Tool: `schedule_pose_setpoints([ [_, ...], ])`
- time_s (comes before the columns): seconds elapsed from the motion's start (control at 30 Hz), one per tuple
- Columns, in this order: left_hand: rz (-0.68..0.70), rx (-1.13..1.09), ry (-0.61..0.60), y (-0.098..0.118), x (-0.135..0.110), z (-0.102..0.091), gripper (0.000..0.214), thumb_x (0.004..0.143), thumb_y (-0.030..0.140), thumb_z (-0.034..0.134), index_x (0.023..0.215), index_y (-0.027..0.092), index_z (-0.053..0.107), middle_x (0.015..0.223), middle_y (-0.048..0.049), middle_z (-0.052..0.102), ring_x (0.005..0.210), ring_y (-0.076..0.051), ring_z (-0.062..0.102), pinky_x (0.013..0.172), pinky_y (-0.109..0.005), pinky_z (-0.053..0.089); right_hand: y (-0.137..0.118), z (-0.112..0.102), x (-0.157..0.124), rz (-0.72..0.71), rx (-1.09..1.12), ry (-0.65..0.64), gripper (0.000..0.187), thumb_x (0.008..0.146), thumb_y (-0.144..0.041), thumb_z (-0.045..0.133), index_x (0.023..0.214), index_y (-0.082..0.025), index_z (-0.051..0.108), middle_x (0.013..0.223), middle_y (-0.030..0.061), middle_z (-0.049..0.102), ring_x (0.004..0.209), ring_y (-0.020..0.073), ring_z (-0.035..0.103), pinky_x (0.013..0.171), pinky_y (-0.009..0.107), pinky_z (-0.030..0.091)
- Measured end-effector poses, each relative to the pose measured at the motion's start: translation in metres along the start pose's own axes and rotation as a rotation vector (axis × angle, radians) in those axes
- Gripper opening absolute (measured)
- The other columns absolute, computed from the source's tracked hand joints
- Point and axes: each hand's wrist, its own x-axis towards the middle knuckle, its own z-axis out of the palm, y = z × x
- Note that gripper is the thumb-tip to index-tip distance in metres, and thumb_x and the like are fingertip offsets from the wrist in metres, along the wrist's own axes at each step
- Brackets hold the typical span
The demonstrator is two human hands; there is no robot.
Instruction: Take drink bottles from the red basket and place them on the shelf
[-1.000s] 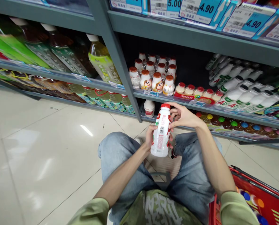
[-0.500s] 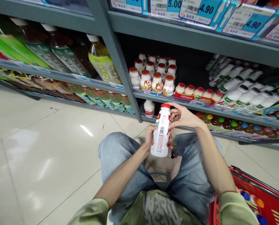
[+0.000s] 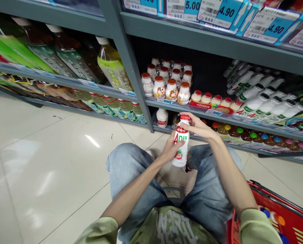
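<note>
A white plastic milk drink bottle (image 3: pixel 181 154) with a red cap and a strawberry on its label stands nearly upright between my hands, above my knees. Around its middle, my left hand (image 3: pixel 172 147) is closed, thumb across the front label. My right hand (image 3: pixel 198 128) grips the neck just under the cap, with its fingers partly hidden behind the bottle. Beyond the hands, a single white bottle (image 3: pixel 162 118) stands on the bottom shelf.
Ahead, a grey shelf unit (image 3: pixel 136 81) holds small orange-capped bottles (image 3: pixel 171 89), a red six-pack (image 3: pixel 204 101) and white bottles lying stacked (image 3: pixel 258 101). Large tea bottles (image 3: pixel 113 64) fill the left bay. A red shopping basket (image 3: pixel 288 206) with bottles sits at my right.
The bottle has been turned: its barcode side faced me before, and the strawberry label faces me now. It has shifted slightly right, and my right hand has closed on the neck.
</note>
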Motion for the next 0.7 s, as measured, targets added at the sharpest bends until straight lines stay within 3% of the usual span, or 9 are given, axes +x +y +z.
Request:
schedule_pose_setpoints([
  [0.1, 0.047, 0.169, 0.116, -0.001, -0.001, 0.001, 0.044, 0.069, 0.026, 0.083, 0.108, 0.021, 0.063, 0.085, 0.0005, 0.069, 0.073, -0.018, 0.06, 0.068, -0.027, 0.045, 0.02, 0.026, 0.015, 0.034, 0.073, 0.274, 0.055, 0.072, -0.048, 0.085, 0.113, -0.023, 0.06, 0.091, 0.0007, 0.068, 0.083, 0.0179, 0.069, 0.073, 0.031, 0.058],
  [0.2, 0.055, 0.204, 0.138, -0.002, 0.0, 0.0, 0.056, 0.064, 0.026, 0.089, 0.112, 0.022, 0.061, 0.088, 0.0002, 0.071, 0.077, -0.019, 0.062, 0.071, -0.028, 0.045, 0.027, 0.046, 0.023, 0.009, 0.237, 0.382, 0.054, 0.066, -0.046, 0.088, 0.106, -0.024, 0.06, 0.081, -0.0026, 0.066, 0.073, 0.0168, 0.069, 0.063, 0.028, 0.056],
  [0.3, 0.045, 0.138, 0.063, -0.001, 0.001, -0.004, 0.061, 0.064, 0.03, 0.091, 0.115, 0.021, 0.059, 0.096, -0.0026, 0.072, 0.085, -0.02, 0.065, 0.076, -0.028, 0.048, 0.019, 0.052, 0.021, 0.028, 0.342, 0.421, 0.053, 0.061, -0.042, 0.091, 0.101, -0.023, 0.061, 0.077, -0.0033, 0.066, 0.066, 0.0146, 0.066, 0.058, 0.025, 0.054],
  [0.43, 0.006, -0.012, -0.055, 0.003, 0.001, -0.006, 0.061, 0.075, 0.041, 0.085, 0.123, 0.02, 0.055, 0.105, -0.0062, 0.072, 0.089, -0.022, 0.068, 0.078, -0.031, 0.052, 0.007, 0.047, 0.014, 0.081, 0.438, 0.389, 0.052, 0.063, -0.043, 0.09, 0.101, -0.023, 0.061, 0.067, -0.0044, 0.066, 0.058, 0.0135, 0.063, 0.057, 0.025, 0.055],
  [0.7, -0.005, -0.031, 0.015, -0.005, 0.005, -0.005, 0.045, 0.075, 0.037, 0.084, 0.111, 0.017, 0.066, 0.096, -0.0027, 0.07, 0.086, -0.019, 0.062, 0.075, -0.026, 0.046, 0.018, 0.046, 0.016, 0.137, 0.525, 0.449, 0.051, 0.064, -0.05, 0.09, 0.095, -0.023, 0.061, 0.066, -0.003, 0.068, 0.055, 0.0147, 0.064, 0.05, 0.025, 0.052],
])
